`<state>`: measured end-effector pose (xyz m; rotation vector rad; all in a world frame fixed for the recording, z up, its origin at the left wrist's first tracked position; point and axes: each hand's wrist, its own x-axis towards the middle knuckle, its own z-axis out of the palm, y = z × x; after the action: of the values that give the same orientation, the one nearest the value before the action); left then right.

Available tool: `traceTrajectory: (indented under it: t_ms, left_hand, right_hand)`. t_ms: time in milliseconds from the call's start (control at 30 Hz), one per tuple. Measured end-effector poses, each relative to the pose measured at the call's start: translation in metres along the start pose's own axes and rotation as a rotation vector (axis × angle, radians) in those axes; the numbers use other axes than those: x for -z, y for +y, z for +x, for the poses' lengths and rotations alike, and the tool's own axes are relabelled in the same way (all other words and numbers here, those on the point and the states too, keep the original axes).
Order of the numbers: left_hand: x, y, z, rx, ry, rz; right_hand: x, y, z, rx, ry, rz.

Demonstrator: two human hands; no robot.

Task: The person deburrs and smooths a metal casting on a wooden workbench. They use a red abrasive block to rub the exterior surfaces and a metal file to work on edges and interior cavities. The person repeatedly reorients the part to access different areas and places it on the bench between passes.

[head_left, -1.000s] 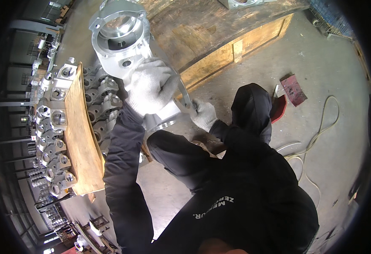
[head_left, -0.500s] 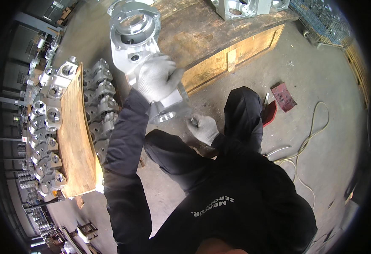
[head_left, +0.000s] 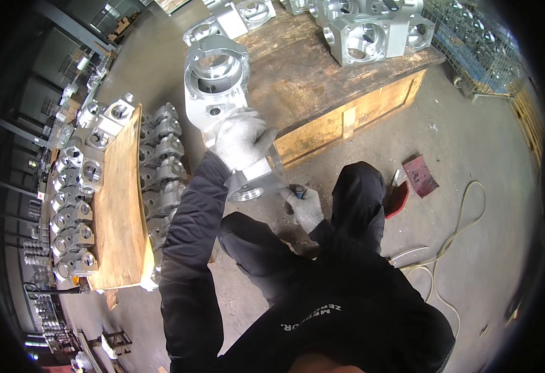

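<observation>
A large metal casting [head_left: 223,105] is held up above the floor by the gloved left hand [head_left: 242,138] closed around it, so that its lower end can be reached by the right hand [head_left: 305,205], closed on a small tool.

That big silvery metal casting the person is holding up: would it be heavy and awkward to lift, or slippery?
Probably heavy: the metal casting looks thick-walled and solid, and the left hand grips it while its lower end seems to rest by the knee. It is surely rigid, not floppy. Its machined faces look smooth, so perhaps slippery; the knit gloves likely help. The right hand holds a small tool beneath.
</observation>
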<state>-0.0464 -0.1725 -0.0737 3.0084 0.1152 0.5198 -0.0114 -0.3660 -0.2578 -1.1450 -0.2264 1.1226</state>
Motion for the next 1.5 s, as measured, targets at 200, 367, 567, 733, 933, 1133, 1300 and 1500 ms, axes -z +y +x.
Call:
traceTrajectory:
  t_ms: [200,367,567,733,933,1133,1300,1500]
  left_hand:
    - [0.006,-0.007,0.031,0.195,0.028,-0.083]
    - [-0.020,-0.002,0.110,0.402,-0.118,0.015]
    - [-0.048,-0.005,0.170,0.566,-0.066,0.138]
    - [-0.054,-0.011,0.166,0.551,-0.047,0.145]
    - [-0.057,-0.013,0.167,0.510,0.018,0.116]
    - [-0.059,-0.015,0.165,0.472,0.060,0.129]
    - [-0.058,-0.012,0.168,0.522,0.026,0.103]
    - [-0.058,-0.004,0.171,0.506,0.041,0.146]
  right_hand:
    - [0.017,-0.021,0.030,0.193,0.065,0.051]
    - [0.049,-0.057,0.090,0.147,0.234,0.141]
    - [0.089,-0.051,0.146,0.208,0.217,0.136]
    - [0.102,-0.037,0.170,0.506,0.397,-0.206]
    - [0.098,-0.040,0.180,0.730,0.451,-0.613]
    - [0.093,-0.050,0.181,0.733,0.448,-0.630]
    - [0.095,-0.047,0.189,0.739,0.410,-0.657]
    - [0.095,-0.011,0.230,0.768,0.505,-0.633]
